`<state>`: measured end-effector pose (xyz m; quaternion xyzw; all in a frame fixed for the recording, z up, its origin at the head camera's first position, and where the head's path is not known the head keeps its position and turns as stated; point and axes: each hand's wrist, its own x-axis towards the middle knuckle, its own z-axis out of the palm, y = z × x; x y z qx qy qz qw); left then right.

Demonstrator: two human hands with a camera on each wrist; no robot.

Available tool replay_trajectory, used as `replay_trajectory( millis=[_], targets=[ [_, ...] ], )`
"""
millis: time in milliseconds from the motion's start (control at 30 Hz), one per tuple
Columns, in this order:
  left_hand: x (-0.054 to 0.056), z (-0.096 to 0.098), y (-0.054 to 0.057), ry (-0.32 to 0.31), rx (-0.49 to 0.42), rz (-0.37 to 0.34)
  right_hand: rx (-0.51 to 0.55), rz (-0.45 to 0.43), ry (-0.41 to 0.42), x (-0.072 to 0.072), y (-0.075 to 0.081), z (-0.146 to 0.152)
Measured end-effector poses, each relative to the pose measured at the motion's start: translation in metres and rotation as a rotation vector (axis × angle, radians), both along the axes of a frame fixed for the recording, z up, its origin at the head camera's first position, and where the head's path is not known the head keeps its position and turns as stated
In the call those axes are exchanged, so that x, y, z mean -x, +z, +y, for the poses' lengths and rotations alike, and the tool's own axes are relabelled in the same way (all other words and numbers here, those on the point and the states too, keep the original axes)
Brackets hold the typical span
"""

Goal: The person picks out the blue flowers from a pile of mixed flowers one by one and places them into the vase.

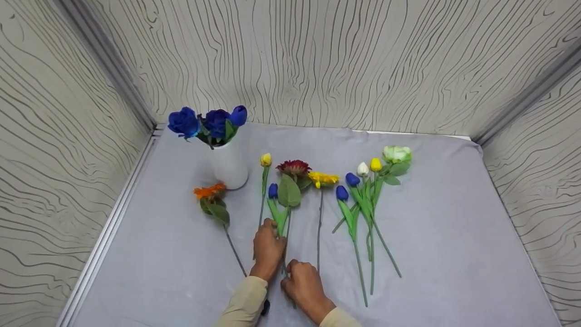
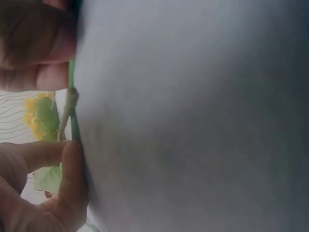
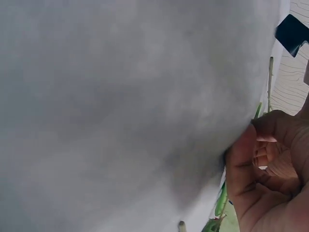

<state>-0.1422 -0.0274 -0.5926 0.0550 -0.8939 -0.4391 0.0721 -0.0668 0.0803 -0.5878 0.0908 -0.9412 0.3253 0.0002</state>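
In the head view my left hand pinches the stem of a blue tulip just below its green leaves. My right hand holds the same stem lower down, nearer to me. The left wrist view shows the green stem running between the fingers of both hands, a brownish stem crossing it. Right beside the tulip lies a dark red flower with broad leaves, its stem passing close by both hands. A yellow tulip lies left of them, a yellow daisy-like flower to the right.
A white vase with blue flowers stands at the back left. An orange flower lies before it. To the right lie several tulips and a pale green flower. Patterned walls enclose the cloth-covered table.
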Motion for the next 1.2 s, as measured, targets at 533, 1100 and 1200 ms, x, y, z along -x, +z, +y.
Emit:
replay_trajectory(
  millis=[533, 1100, 1200],
  targets=[
    [-0.009, -0.009, 0.039, 0.031, -0.116, 0.033, 0.392, -0.095, -0.015, -0.005, 0.020, 0.010],
    [-0.017, 0.002, 0.066, -0.087, -0.089, 0.224, 0.754, -0.201, -0.163, 0.044, 0.060, 0.038],
    [-0.019, 0.003, 0.073, -0.145, -0.156, 0.188, 0.892, -0.319, -0.186, 0.054, 0.068, 0.044]
  ],
)
